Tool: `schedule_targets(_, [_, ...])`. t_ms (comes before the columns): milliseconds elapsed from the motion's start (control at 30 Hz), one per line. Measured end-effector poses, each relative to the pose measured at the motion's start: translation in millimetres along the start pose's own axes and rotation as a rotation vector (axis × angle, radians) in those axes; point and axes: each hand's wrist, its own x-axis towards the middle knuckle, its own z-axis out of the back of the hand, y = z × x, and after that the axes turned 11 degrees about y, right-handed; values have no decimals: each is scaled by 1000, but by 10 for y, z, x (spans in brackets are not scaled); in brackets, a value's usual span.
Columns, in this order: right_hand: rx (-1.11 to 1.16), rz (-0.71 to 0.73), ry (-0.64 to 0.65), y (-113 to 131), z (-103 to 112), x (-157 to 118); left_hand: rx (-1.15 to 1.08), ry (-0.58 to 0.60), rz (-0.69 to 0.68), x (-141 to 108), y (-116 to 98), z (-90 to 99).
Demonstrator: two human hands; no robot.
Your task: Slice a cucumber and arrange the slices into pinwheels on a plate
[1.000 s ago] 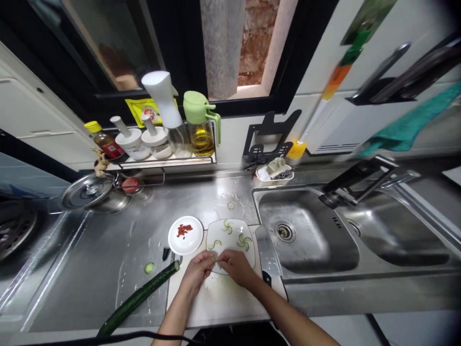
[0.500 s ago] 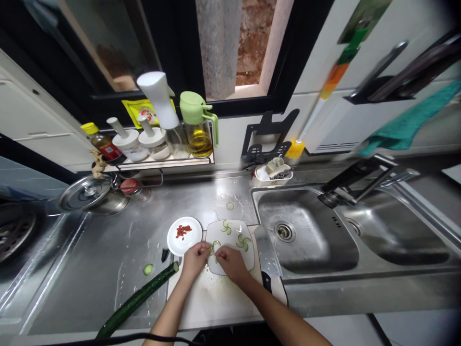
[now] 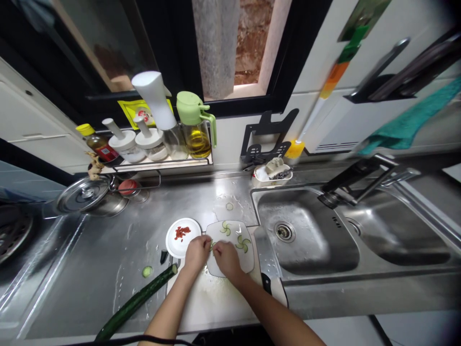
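While a cucumber (image 3: 139,300) runs from the near edge of the counter (image 3: 101,259) to the left edge of the cutting board (image 3: 216,310), your left hand (image 3: 197,252) and right hand (image 3: 226,258) are close together over the left edge of the square plate (image 3: 234,265). Your fingers on both are curled, tips drawn in; a little green of the cucumber slices (image 3: 212,246) shows between them, but whether either hand grips one cannot be told. Both your hands have just shifted toward the plate's far edge, so your work now seems to centre on the slices at its left. Half a second ago a curved slice there lay in plain view between your fingers; now you cover most of it, while the pinwheels near the right edge (image 3: 243,243) and far edge (image 3: 225,228) look unchanged. Beyond your left hand, a white dish (image 3: 170,247) bearing red pieces (image 3: 182,233) sits at the board's far left corner. Farther back, a lone slice (image 3: 229,206) lies toward the counter's far edge.
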Motion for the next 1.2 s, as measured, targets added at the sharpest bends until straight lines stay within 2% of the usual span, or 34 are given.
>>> schedule_targets(467, [-110,-32,2,-1,-26,6,120,1,28,44,2,-45])
schedule_targets(1200, [-197,46,-19,-40,-123,22,162,-47,-11,48,47,-103])
